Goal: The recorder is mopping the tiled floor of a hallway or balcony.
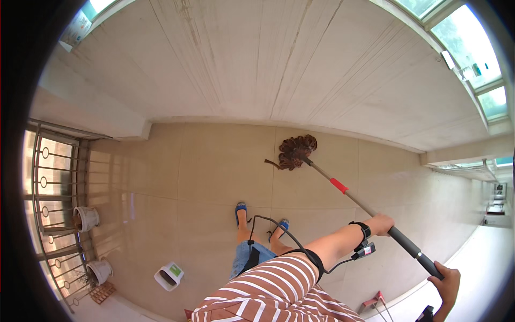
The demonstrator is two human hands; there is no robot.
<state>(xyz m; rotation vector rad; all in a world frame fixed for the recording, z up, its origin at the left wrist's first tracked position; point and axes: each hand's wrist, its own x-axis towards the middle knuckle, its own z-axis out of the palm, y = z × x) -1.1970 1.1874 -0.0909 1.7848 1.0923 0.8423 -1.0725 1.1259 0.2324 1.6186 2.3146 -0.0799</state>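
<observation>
My left hand (382, 224) grips the dark grey foam grip of a mop (362, 204), my arm reaching across to the right. Higher on the same handle, close to its end, my right hand (447, 281) is closed around the grip. The metal pole slants away and down to the left and carries a red sleeve (338, 186). Brown strands of the mop head (297, 152) rest on the tiled floor near the base of the wall. One loose strand (272, 164) trails off to the left.
Beige tiles (221, 169) run along a streaked pale wall (249, 68). At left are a metal railing (44, 193) and two white flowerpots (87, 219) (99, 271). A white bin (169, 277) stands on the floor behind my legs; a red-handled dustpan (371, 301) is behind me at right.
</observation>
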